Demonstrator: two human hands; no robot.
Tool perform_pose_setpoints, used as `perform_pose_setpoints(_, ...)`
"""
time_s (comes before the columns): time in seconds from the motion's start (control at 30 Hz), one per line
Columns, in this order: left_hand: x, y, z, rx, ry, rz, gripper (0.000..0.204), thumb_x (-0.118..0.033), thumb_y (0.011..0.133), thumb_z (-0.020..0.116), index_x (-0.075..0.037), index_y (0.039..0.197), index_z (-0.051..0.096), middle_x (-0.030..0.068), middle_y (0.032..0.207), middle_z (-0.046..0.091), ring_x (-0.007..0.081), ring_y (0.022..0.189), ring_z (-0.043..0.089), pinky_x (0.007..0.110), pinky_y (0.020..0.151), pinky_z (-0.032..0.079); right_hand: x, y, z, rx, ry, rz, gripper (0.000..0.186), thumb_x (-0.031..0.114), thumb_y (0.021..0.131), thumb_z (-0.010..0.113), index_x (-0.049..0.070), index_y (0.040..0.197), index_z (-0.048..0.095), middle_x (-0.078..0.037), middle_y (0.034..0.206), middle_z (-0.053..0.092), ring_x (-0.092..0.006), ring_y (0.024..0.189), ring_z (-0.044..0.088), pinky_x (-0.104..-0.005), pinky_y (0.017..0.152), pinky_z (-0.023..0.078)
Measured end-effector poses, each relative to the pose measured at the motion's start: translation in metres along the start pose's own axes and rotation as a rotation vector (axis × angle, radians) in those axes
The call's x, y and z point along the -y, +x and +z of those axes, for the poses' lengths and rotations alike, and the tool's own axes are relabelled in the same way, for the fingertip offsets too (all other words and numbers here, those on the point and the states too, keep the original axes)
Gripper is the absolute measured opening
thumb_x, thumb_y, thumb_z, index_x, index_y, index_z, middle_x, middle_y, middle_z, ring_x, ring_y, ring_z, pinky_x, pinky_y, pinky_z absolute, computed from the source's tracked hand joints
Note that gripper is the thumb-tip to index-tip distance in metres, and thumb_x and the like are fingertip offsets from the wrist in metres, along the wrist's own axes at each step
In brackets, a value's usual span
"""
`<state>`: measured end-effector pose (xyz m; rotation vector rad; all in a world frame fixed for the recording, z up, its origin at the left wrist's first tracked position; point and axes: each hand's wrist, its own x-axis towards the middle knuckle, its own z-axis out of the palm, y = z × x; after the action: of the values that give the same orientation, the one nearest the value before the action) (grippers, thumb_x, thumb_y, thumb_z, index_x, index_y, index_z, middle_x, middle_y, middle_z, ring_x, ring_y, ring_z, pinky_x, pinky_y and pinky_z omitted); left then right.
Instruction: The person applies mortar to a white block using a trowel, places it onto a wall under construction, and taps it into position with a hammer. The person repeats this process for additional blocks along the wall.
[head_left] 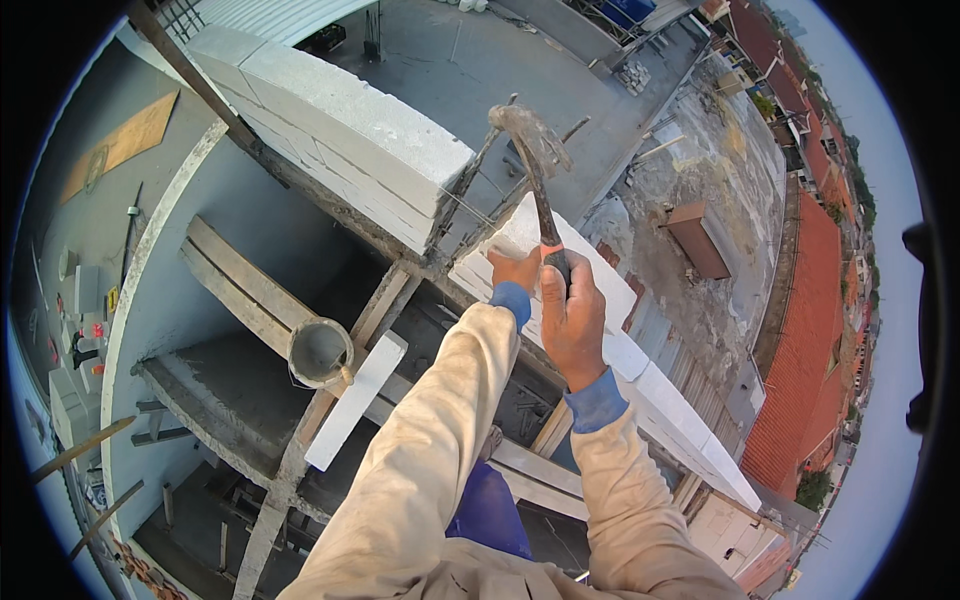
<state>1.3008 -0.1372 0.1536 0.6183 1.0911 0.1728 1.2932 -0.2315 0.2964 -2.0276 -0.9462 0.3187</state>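
My right hand [574, 320] is closed round the dark and red handle of a claw hammer [541, 190]. The hammer stands raised, its worn metal head up beyond my hands. My left hand [514, 270] rests on the near side of a white block [598, 278] in the right wall. Its fingers are mostly hidden behind the hammer handle and my right hand. More white blocks [675, 410] run from there toward the lower right.
A higher white block wall [350, 115] stands at the upper left. A bucket [320, 352] of grey mix and a loose white block [357, 400] sit on planks left of my arms. Deep openings lie between concrete beams [265, 535]. Thin steel rods [470, 205] jut up at the wall's end.
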Motion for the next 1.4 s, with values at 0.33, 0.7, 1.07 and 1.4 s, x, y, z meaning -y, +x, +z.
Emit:
perform_pose_setpoints(0.33, 0.001, 0.011, 0.014, -0.121, -0.035, 0.027, 0.107, -0.022, 0.075, 0.094, -0.008, 0.151, 0.019, 0.0290, 0.149, 0.040, 0.0569, 0.125, 0.055, 0.067, 0.092, 0.058, -0.086, -0.166, -0.105, -0.044, -0.248, 0.549, 0.045, 0.038, 0.107, 0.059, -0.004, 0.120, 0.064, -0.024, 0.087, 0.069, -0.0405, 0.080, 0.070, -0.0432, 0.071, 0.053)
perform_pose_setpoints(0.7, 0.006, 0.013, 0.017, -0.124, -0.082, 0.178, 0.087, -0.015, 0.081, 0.088, 0.002, 0.145, 0.032, 0.0266, 0.140, 0.049, 0.0507, 0.123, 0.060, 0.065, 0.091, 0.062, -0.113, -0.130, -0.079, -0.083, -0.255, 0.415, 0.049, 0.037, 0.106, 0.060, -0.006, 0.128, 0.060, -0.026, 0.095, 0.071, -0.0452, 0.092, 0.070, -0.0474, 0.080, 0.054)
perform_pose_setpoints(1.07, 0.006, 0.017, 0.013, -0.201, 0.018, 0.081, 0.101, -0.014, 0.079, 0.087, -0.006, 0.154, 0.020, 0.0274, 0.142, 0.048, 0.0432, 0.117, 0.064, 0.058, 0.078, 0.067, -0.098, -0.105, -0.082, -0.012, -0.237, 0.394, 0.045, 0.037, 0.107, 0.059, -0.004, 0.124, 0.063, -0.024, 0.095, 0.073, -0.0462, 0.088, 0.071, -0.0509, 0.077, 0.054)
perform_pose_setpoints(1.4, 0.011, 0.004, 0.015, -0.219, -0.150, 0.250, 0.096, -0.009, 0.077, 0.086, -0.007, 0.154, 0.029, 0.0235, 0.144, 0.051, 0.0411, 0.117, 0.066, 0.055, 0.080, 0.066, -0.091, -0.034, -0.041, 0.055, -0.239, 0.198, 0.040, 0.033, 0.106, 0.060, -0.002, 0.124, 0.062, -0.027, 0.095, 0.073, -0.0467, 0.090, 0.071, -0.0519, 0.077, 0.055)
